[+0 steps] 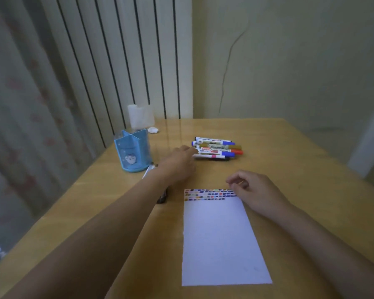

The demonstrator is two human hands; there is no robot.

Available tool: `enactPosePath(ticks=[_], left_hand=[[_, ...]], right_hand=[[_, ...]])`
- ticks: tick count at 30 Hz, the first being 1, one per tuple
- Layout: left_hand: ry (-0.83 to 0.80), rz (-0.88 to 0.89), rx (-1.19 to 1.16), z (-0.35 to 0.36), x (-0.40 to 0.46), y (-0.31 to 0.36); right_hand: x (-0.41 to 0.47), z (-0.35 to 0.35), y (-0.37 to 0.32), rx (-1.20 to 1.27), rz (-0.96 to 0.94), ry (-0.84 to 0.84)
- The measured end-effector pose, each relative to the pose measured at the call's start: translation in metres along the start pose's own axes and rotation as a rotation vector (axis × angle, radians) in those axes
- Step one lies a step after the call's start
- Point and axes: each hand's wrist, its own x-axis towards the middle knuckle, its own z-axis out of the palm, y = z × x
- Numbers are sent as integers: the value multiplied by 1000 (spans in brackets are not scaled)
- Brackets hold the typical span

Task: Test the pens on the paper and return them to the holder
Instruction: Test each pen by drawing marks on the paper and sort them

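With the left hand (pixel 178 164) reaching, fingers extended, to the near-left end of the pile of coloured marker pens (pixel 216 148) right of the blue plastic pen holder (pixel 132 153), pinch one barrel only, while the loosely curled, empty right hand (pixel 254 190) steadies the white paper sheet (pixel 219 240).

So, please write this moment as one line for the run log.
left hand: reaching the pens | right hand: loosely curled, at paper top edge | holder: looks empty

My wooden tabletop (pixel 289 160), a clear plastic cup (pixel 141 116) at its far left edge, a small white scrap (pixel 153 130) beside it, curtain (pixel 20 104), radiator (pixel 125 61), cracked wall (pixel 289 61)
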Motion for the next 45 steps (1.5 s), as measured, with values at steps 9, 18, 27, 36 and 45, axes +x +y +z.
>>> enactPosePath(ticks=[9, 18, 27, 36, 45], left_hand=[[152, 33, 131, 21, 26, -10], [198, 61, 155, 24, 28, -3], [173, 182, 214, 23, 26, 11], [140, 228, 236, 14, 21, 14], [106, 272, 207, 3, 5, 12]], right_hand=[[6, 4, 13, 112, 1, 14], [5, 5, 14, 127, 7, -6], [5, 3, 13, 127, 19, -18], [5, 2, 13, 154, 22, -18], [4, 1, 10, 149, 16, -27]])
